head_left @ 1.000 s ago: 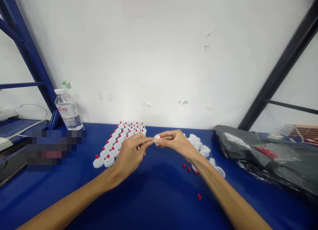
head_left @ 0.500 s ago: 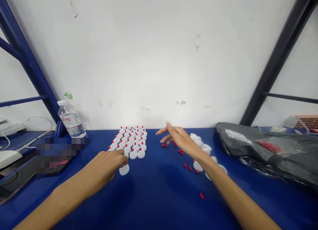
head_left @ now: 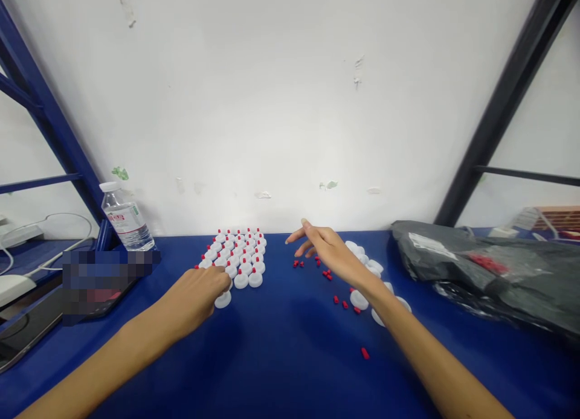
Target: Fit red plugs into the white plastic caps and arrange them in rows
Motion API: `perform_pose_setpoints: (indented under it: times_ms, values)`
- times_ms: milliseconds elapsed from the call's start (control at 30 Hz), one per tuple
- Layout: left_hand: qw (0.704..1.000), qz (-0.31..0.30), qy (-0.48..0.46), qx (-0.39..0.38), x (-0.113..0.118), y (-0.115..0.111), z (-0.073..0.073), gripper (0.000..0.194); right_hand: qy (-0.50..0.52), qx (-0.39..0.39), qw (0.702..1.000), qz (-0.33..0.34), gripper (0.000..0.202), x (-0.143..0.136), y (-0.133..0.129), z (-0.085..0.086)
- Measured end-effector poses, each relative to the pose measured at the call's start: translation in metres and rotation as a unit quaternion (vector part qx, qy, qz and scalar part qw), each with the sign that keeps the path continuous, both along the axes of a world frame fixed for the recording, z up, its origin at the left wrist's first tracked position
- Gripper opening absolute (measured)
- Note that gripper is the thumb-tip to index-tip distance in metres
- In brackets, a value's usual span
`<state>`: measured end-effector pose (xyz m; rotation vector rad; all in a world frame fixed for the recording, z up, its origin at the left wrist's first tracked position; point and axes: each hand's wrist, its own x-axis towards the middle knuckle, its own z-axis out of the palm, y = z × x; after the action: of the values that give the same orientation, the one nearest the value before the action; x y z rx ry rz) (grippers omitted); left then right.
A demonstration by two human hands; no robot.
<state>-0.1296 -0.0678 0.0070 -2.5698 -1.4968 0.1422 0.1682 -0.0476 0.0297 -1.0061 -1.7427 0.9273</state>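
Observation:
My left hand (head_left: 199,292) is closed, its fingers pinched on a white round cap (head_left: 222,300) at the near edge of a group. Its top is hidden under my fingers. Behind it stand rows of white caps with red tips (head_left: 241,279), upright and close together. My right hand (head_left: 324,248) is open above the table, fingers spread and nothing seen in them. Below and around it lie several loose small red tips (head_left: 327,275). White caps without red tips (head_left: 359,300) lie in a loose heap beside my right forearm, which partly covers them.
A water bottle (head_left: 128,218) stands at the back left, with phones (head_left: 27,325) in front of it. A dark plastic bag (head_left: 453,262) lies at the right. One red tip (head_left: 365,353) lies apart on the blue table (head_left: 281,358). A white wall (head_left: 281,105) rises behind.
My left hand has moved slightly away from me with the white cap, closer to the rows. My right hand has stayed nearly still, open. The whole view has shifted slightly.

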Motion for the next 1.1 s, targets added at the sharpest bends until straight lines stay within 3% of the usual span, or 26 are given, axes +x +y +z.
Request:
perform_pose_setpoints:
  times_ms: [300,433,567,700,867,1000,1100]
  values:
    - [0.998,0.019,0.053,0.012,0.008,-0.005,0.006,0.031,0.005,0.021,1.0,-0.016,0.062,0.01,0.001,0.009]
    - [0.998,0.019,0.041,0.041,0.021,-0.012,0.01,0.026,-0.042,0.064,0.993,-0.088,0.058,0.026,0.001,0.019]
    - [0.997,-0.032,-0.052,0.039,0.055,-0.026,0.01,0.027,-0.243,0.105,0.943,-0.202,0.043,0.049,0.001,0.024]
    - [0.977,-0.143,-0.155,-0.03,0.101,-0.044,-0.003,0.028,-0.423,0.025,0.878,-0.223,0.03,0.069,0.004,0.019]
    - [0.943,-0.239,-0.208,-0.099,0.15,-0.057,-0.023,0.038,-0.535,-0.066,0.801,-0.261,0.033,0.075,0.004,0.015]
    - [0.923,-0.285,-0.23,-0.119,0.172,-0.05,-0.036,0.034,-0.559,-0.116,0.776,-0.269,0.041,0.072,0.002,0.018]
    - [0.906,-0.307,-0.261,-0.127,0.179,-0.041,-0.047,0.025,-0.546,-0.126,0.783,-0.27,0.047,0.069,0.004,0.015]
